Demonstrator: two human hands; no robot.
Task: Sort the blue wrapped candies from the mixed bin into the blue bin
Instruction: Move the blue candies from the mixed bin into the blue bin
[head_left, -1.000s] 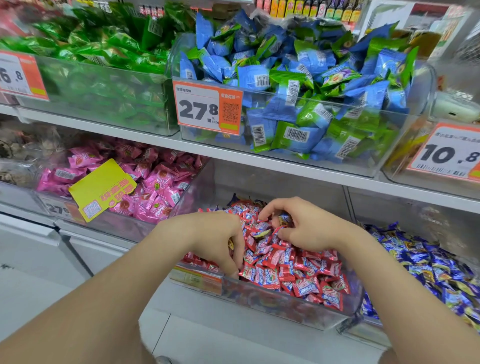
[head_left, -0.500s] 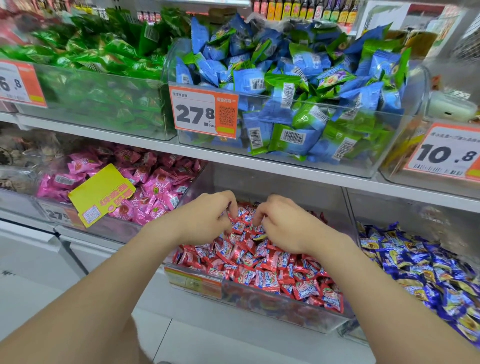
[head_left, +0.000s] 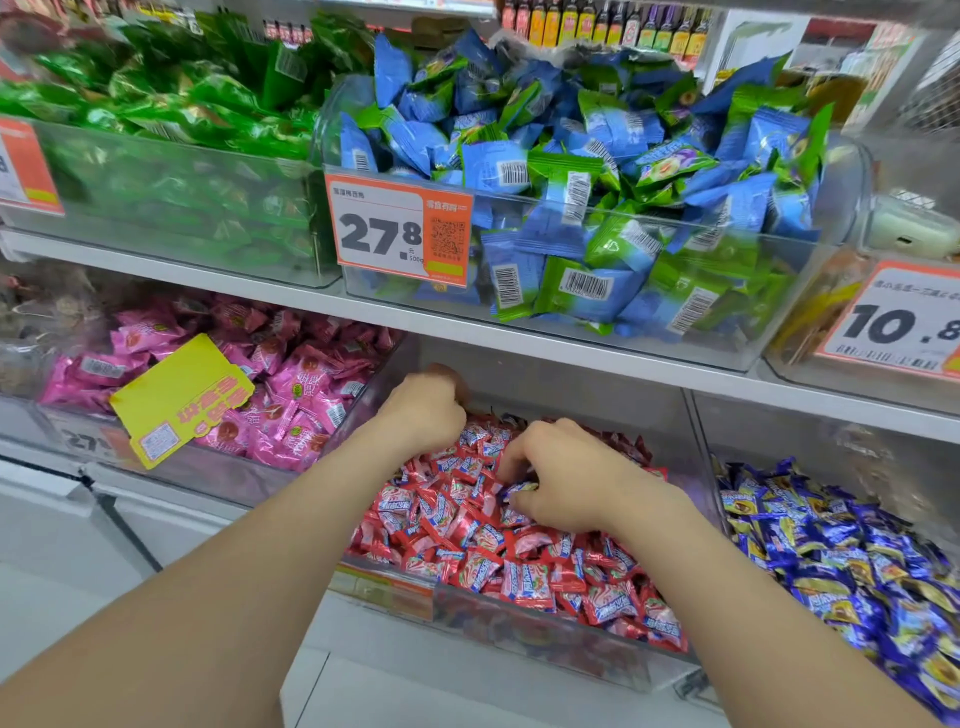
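Shop shelving fills the view, with clear bins set out in two rows. On the lower row the mixed bin (head_left: 519, 636) is heaped with red wrapped candies (head_left: 467, 551). The blue bin (head_left: 810, 441) stands just beside it on the right, already loaded with blue candies (head_left: 857, 561). One blue wrapped candy (head_left: 519, 488) is pinched between the thumb and fingertips of the right hand (head_left: 571, 488), low on the pile near the middle of the mixed bin. The left hand (head_left: 426, 410) is held at the back left corner of that bin with its fingers curled under; whether anything is held in it cannot be told.

Trouble is judged most likely to come from the pinch. Only a wrapper edge seems to be caught (the foil looks slick), so the candy could be dropped back among the red ones as it is lifted. A red piece could also be dragged up alongside and carried over into the blue bin, since the pile is packed tight round the fingertips. Blue pieces buried deeper may simply be missed.

Compared with half a second ago, the hands are seen further apart. The left has been moved back and to the left, the right has been brought forward, and a blue wrapper is now shown plainly at its fingertips.
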